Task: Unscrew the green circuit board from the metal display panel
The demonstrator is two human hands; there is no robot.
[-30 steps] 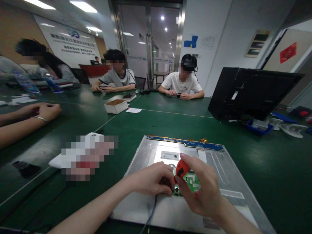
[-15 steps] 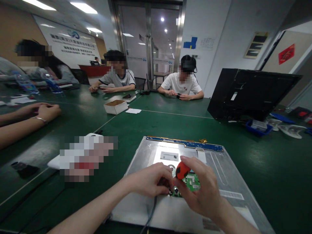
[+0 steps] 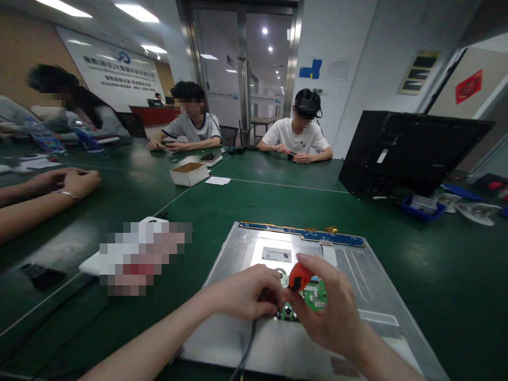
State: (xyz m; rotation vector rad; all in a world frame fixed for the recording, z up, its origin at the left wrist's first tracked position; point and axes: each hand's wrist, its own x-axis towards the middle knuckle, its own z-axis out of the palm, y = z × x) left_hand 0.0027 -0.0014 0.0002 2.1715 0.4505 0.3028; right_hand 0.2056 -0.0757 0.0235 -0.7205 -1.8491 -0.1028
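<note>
A silver metal display panel [image 3: 357,288] lies flat on the green table in front of me, a blue strip board [image 3: 305,234] along its far edge. A small green circuit board [image 3: 315,296] sits on the panel's near middle. My right hand [image 3: 333,312] is closed round an orange-handled screwdriver [image 3: 298,276] that stands over the board. My left hand [image 3: 248,293] is curled, its fingers pinching a dark cable [image 3: 245,349] plug at the board's left edge. The cable runs off toward me.
A black monitor back shell [image 3: 400,153] stands at the right, with a blue tray [image 3: 421,205] and white parts beside it. A white cardboard box [image 3: 189,172] sits mid-table. Other people's arms [image 3: 43,196] rest at the left; two people sit at the far side.
The screwdriver handle has tilted slightly to the right in my right hand. My left hand stays on the cable plug at the board.
</note>
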